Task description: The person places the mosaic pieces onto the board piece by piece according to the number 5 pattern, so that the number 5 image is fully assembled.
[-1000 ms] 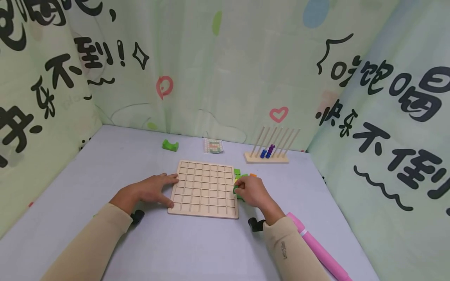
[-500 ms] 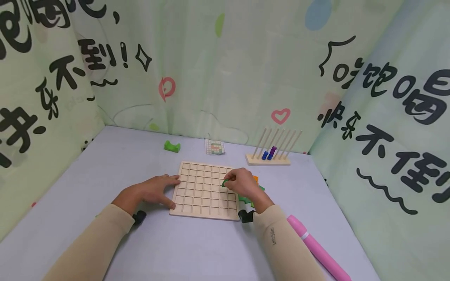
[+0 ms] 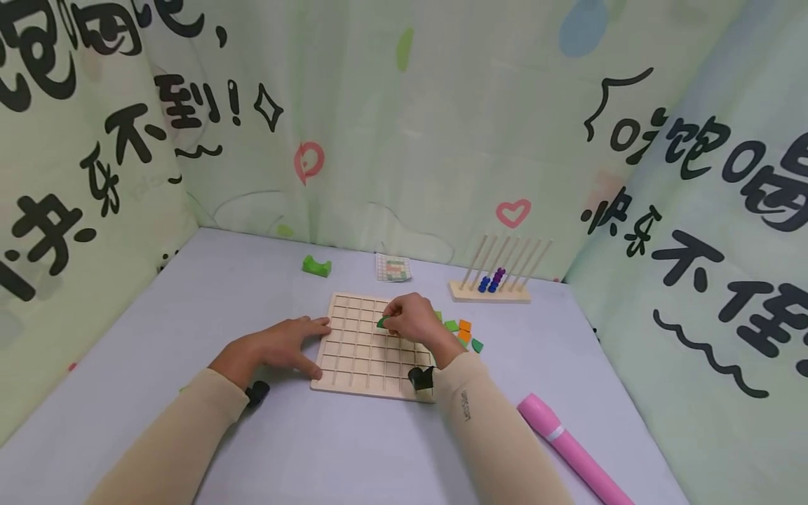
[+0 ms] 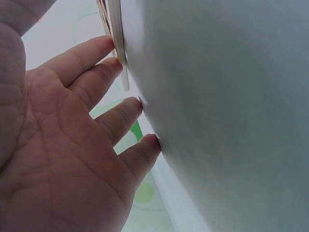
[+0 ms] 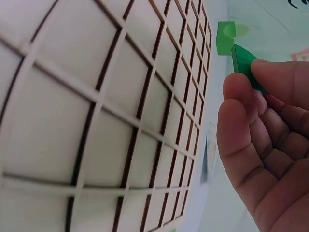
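A square wooden grid board (image 3: pixel 360 358) lies on the table, its cells bounded by thin raised strips. My left hand (image 3: pixel 278 348) rests at its left edge with fingers spread; in the left wrist view, fingertips (image 4: pixel 110 44) touch the board's side. Over the board's upper middle, my right hand (image 3: pixel 413 322) pinches a dark green quarter-round tile (image 5: pixel 245 62) between thumb and fingers. The right wrist view shows this tile held apart from the grid. Right of the board lie loose green tiles (image 3: pixel 451 326) and orange tiles (image 3: pixel 464 325), partly hidden by the right hand.
At the back stand a green curved block (image 3: pixel 317 266), a printed pattern card (image 3: pixel 393 268) and a wooden peg rack (image 3: pixel 489 293) with blue and purple beads. A pink stick (image 3: pixel 571 445) lies at the right. Printed curtains surround the table.
My right hand has carried the green tile leftward from the loose tiles to above the board's upper middle. My left hand stays at the board's left edge. The head view has shifted slightly.
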`<control>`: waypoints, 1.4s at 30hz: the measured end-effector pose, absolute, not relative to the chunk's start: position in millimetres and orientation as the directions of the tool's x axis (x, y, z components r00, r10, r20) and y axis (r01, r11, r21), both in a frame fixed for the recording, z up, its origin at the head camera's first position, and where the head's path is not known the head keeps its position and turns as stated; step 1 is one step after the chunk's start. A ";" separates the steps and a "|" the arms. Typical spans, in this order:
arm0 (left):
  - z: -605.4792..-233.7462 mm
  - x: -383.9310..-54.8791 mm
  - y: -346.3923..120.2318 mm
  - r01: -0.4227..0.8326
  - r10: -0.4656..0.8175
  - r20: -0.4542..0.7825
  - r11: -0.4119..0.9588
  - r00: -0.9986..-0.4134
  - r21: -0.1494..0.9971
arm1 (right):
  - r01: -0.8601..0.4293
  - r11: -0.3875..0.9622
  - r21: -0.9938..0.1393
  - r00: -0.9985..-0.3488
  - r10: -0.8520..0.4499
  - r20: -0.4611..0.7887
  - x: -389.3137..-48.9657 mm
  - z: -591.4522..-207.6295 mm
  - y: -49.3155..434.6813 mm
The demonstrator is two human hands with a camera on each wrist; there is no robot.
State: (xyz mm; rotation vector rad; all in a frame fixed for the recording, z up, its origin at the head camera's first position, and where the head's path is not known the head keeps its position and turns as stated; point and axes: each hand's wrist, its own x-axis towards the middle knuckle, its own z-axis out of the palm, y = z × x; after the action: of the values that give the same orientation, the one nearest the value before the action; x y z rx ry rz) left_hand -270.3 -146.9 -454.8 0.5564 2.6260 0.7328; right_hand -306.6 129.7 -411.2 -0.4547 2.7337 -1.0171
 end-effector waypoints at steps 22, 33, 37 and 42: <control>-453.8 -269.8 -143.5 0.254 0.441 -0.246 0.800 -0.863 0.544 | -0.172 0.782 -0.600 -0.956 -0.279 -0.090 -339.7 -429.4 101.5; -451.7 -268.6 -144.1 0.249 0.439 -0.242 0.796 -0.865 0.552 | -0.200 0.835 -0.513 -0.960 -0.272 -0.069 -341.8 -432.7 88.8; -451.5 -268.8 -144.9 0.253 0.440 -0.237 0.795 -0.866 0.552 | -0.207 0.855 -0.475 -0.959 -0.274 -0.075 -344.2 -432.3 86.4; -452.2 -269.3 -146.4 0.239 0.431 -0.244 0.797 -0.869 0.555 | -0.212 0.868 -0.449 -0.959 -0.274 -0.075 -347.4 -434.6 83.6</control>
State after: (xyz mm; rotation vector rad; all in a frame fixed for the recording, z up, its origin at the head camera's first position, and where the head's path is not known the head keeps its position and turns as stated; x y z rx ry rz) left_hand -269.3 -146.4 -452.2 0.5081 2.6254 0.7432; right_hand -347.4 83.6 -434.6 -0.3797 2.9036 -0.6750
